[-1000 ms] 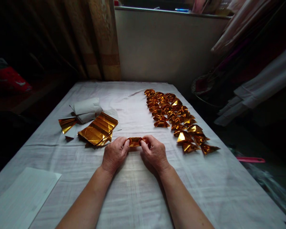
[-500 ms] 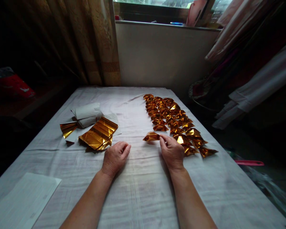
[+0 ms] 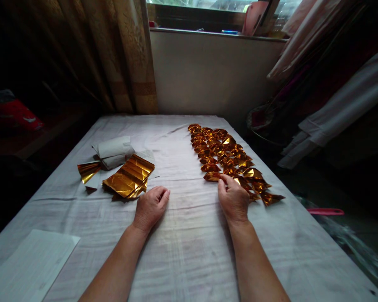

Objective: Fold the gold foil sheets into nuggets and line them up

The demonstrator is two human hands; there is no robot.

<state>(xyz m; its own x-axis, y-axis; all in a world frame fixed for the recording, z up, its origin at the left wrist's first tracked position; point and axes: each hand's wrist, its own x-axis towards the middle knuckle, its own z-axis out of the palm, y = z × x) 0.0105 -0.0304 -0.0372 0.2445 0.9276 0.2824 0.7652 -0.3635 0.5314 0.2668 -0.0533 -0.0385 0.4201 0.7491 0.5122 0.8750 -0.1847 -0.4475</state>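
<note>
My right hand (image 3: 234,200) pinches a folded gold foil piece (image 3: 211,176) and holds it down at the near end of the left row of several folded gold pieces (image 3: 228,153) on the white cloth. My left hand (image 3: 151,207) rests on the cloth with its fingers loosely curled and nothing in it, just right of a stack of flat gold foil sheets (image 3: 129,177).
A white cloth-covered table (image 3: 182,251) fills the view. White paper rolls (image 3: 113,149) and a loose gold sheet (image 3: 88,170) lie at the left. A white sheet (image 3: 28,264) lies at the near left corner. A curtain, wall and window ledge stand behind.
Both hands held the gold piece at the middle. My left hand let go and stayed put; my right hand carried the piece rightward and set it at the near end of the rows.
</note>
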